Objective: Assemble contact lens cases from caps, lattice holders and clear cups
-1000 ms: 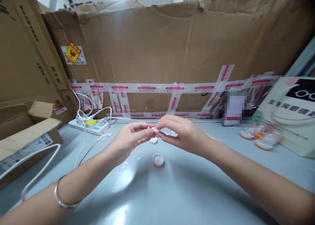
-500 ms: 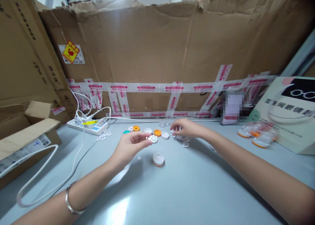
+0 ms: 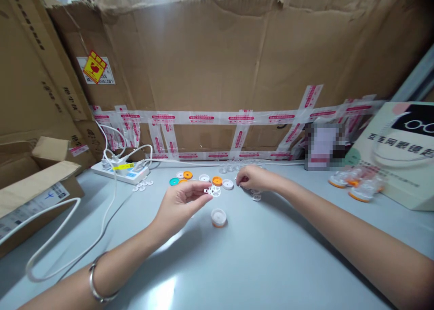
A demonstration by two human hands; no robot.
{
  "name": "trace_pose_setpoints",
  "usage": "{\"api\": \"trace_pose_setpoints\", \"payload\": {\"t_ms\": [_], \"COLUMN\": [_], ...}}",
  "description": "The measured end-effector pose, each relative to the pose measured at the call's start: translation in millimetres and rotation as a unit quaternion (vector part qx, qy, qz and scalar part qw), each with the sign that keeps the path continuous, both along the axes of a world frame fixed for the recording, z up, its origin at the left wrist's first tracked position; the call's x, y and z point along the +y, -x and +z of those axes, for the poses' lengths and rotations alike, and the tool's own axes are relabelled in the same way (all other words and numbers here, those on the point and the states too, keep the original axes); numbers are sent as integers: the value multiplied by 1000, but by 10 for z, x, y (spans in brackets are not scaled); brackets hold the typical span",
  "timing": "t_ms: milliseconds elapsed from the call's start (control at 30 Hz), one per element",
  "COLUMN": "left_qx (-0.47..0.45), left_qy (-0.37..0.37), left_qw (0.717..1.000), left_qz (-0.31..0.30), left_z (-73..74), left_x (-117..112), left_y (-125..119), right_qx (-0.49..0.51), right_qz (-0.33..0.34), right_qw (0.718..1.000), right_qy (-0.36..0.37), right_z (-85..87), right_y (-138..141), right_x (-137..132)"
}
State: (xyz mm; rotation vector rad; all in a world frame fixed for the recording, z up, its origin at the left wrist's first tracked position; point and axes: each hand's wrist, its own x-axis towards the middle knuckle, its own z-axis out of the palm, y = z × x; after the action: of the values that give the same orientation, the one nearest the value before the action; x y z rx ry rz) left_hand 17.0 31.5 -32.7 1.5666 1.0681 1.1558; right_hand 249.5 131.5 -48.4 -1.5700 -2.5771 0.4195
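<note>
My left hand [image 3: 185,201] pinches a white spoked plastic wheel [image 3: 215,191] between thumb and fingers, held above the table. My right hand [image 3: 256,178] is closed with its fingertips low at the tabletop; whatever they grip is hidden or too small to name. Just below its wrist lie several white spoked pieces [image 3: 256,197], partly covered by the hand. Between the hands sit round caps: an orange one [image 3: 217,181], a white one [image 3: 228,184] and a teal one [image 3: 174,182]. Nearer me stands a round clear-topped container [image 3: 219,217] with an orange base.
On the left are a power strip [image 3: 124,172] with white cables, small white discs [image 3: 142,183] and an open carton [image 3: 40,188]. Clear discs [image 3: 233,166] line the back. Orange-based clear containers [image 3: 364,188] and a pale box [image 3: 400,160] stand right, beside a blurred upright object [image 3: 322,147].
My left hand has shifted slightly right with the white wheel, which shows more fully. My right hand has its fingers drawn closer together at the tabletop. The view has tilted slightly.
</note>
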Motion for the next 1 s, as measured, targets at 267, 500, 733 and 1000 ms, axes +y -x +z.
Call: {"api": "trace_pose_setpoints", "payload": {"t_ms": [267, 500, 733, 1000], "left_qx": [19, 27, 16, -32], "left_qy": [-17, -20, -9, 21], "left_qw": [1000, 999, 1000, 999], "left_qz": [-12, -11, -13, -17], "left_z": [-40, -24, -27, -9], "left_x": [5, -6, -24, -16], "left_y": [15, -9, 0, 0], "right_qx": [46, 68, 148, 495], "right_qz": [-25, -31, -49, 0], "right_qw": [998, 997, 987, 868], "right_qy": [-22, 13, 34, 47], "right_z": [166, 14, 74, 451], "right_y": [-111, -110, -141, 101], "right_x": [0, 47, 53, -413]}}
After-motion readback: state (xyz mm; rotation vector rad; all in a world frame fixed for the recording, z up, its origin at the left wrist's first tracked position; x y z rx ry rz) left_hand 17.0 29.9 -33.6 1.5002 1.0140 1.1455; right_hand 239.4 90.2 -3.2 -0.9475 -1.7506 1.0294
